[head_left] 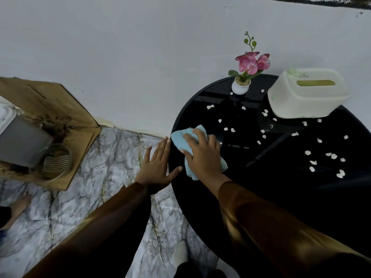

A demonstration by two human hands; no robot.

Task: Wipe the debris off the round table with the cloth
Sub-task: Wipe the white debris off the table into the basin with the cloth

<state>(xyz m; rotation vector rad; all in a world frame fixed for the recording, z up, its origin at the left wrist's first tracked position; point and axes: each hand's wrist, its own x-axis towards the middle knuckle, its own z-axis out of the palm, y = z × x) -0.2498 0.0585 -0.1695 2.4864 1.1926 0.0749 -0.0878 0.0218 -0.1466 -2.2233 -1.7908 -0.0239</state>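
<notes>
— So where is the light blue folded cloth (181, 141) now?

— Flat at the left edge of the round black glossy table (281, 197), its long axis running from the rim inward and toward the person. The right hand (202, 155) presses it down, fingers spread and pointing at the rim.

— And the other hand?

— The left hand (157, 164) is flat and released just off that edge, holding nothing.

— The small white scraps of debris (313, 163)?

— To the right of the cloth, scattered toward the table's far and right edges. I judge the right hand must sweep that way.
</notes>
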